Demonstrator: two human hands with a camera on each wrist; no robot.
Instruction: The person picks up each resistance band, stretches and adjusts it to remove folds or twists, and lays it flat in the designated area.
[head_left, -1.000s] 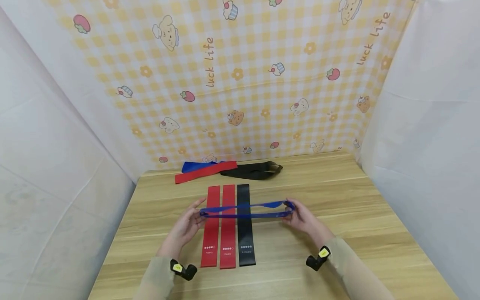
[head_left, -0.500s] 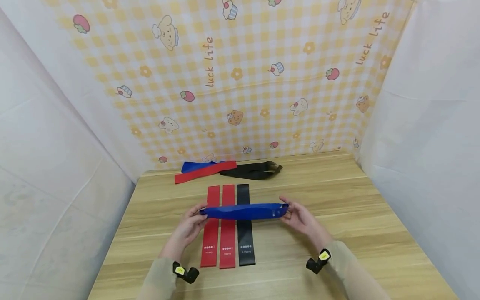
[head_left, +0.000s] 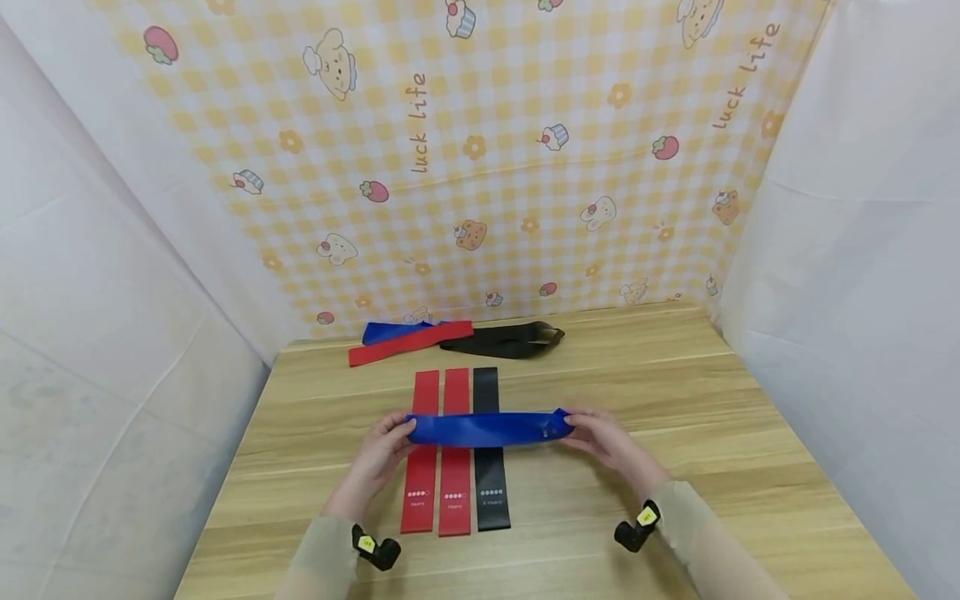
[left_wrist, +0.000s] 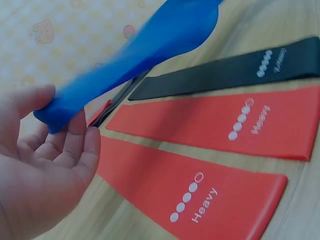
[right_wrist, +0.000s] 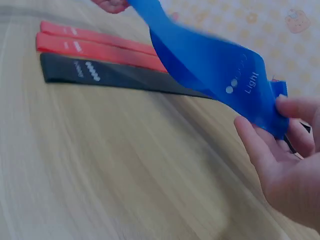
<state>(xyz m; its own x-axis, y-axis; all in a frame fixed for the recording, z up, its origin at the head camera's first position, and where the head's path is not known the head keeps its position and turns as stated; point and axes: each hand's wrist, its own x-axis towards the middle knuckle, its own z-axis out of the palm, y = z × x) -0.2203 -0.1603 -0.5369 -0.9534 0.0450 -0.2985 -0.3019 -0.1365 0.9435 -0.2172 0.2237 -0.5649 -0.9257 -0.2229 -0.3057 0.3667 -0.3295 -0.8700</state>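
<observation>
A blue resistance band point(head_left: 480, 430), printed "Light" in the right wrist view, stretches level between both hands above the table. My left hand point(head_left: 386, 450) pinches its left end between thumb and fingers. Its right end is pinched by my right hand point(head_left: 603, 439), where a small corner folds up. Beneath the band, two red bands point(head_left: 420, 492) marked "Heavy" and a black band point(head_left: 492, 492) lie flat side by side, running away from me. The blue band covers part of each of them in the head view.
Behind the row, another red band point(head_left: 411, 342) lies across a second blue band point(head_left: 386, 332) and a looped black band point(head_left: 510, 342). A checked cloth point(head_left: 480, 167) hangs at the back of the wooden table point(head_left: 637, 375), with white cloth walls at both sides.
The blue band has gone from an open loop seen edge-on to a flattened strip facing up. Both hands have turned with it and keep hold of its ends.
</observation>
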